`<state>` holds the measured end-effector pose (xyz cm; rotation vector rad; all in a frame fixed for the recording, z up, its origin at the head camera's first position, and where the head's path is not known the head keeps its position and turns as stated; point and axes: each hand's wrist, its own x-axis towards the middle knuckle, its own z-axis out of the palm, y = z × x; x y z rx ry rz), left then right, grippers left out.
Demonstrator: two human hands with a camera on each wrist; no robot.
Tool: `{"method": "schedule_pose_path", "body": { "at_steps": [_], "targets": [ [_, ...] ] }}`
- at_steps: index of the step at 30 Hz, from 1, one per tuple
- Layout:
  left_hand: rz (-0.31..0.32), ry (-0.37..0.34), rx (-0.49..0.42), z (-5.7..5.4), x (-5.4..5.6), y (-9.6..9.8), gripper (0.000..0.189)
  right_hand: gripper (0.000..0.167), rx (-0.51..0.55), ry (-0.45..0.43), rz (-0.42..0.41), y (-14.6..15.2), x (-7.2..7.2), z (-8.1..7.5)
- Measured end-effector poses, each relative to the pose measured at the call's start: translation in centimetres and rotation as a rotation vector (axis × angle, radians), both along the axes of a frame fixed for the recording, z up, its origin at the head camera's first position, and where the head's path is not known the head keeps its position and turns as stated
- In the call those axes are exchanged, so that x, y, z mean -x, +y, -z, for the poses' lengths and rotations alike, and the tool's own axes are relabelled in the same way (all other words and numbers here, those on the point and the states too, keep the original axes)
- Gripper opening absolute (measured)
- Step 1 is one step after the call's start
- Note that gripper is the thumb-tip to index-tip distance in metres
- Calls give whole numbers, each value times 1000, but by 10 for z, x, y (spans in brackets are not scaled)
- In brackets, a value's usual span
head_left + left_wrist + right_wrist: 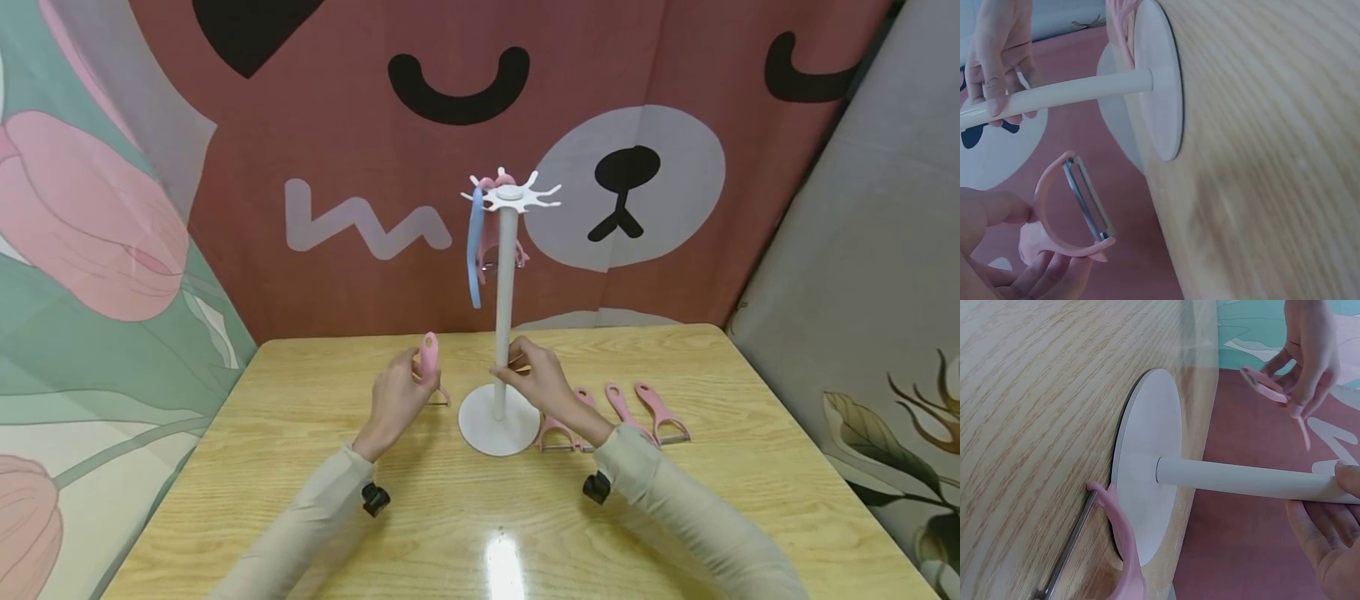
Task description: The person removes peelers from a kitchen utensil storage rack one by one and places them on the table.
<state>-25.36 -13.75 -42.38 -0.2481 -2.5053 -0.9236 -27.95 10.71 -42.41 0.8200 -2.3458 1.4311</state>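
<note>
Left of frame centre, a pink peeler (428, 357) is pinched, handle up, by the fingers of the left hand (399, 393); at centre, the white stand (504, 308) is gripped round its pole by the right hand (542, 379), presumably for steadiness

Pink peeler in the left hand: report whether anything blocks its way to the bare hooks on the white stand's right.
In the head view, the hanging blue item and white pole lie between the pink peeler and those hooks; around the near side, nothing visible seems to block it.
</note>
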Motion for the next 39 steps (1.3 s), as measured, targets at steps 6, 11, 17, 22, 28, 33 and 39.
{"method": "schedule_pose_path", "body": {
  "at_steps": [6,11,17,22,28,33,39],
  "targets": [
    [1,-90,55,6,-1,-1,41,19,-6,14,1,0,1,0],
    [25,-172,87,10,-2,0,33,19,-7,9,8,1,1,-1],
    [28,-238,184,19,-4,2,29,20,-12,16,13,1,1,0],
    [29,-264,216,25,-7,5,23,19,-13,1,12,1,1,0],
    [36,-297,248,30,-8,9,22,20,-9,8,15,0,1,1],
    [37,-356,315,33,-8,13,22,20,-7,6,16,0,0,2],
    [36,-372,349,36,-9,15,21,20,-6,5,17,0,0,2]
  ]
}}
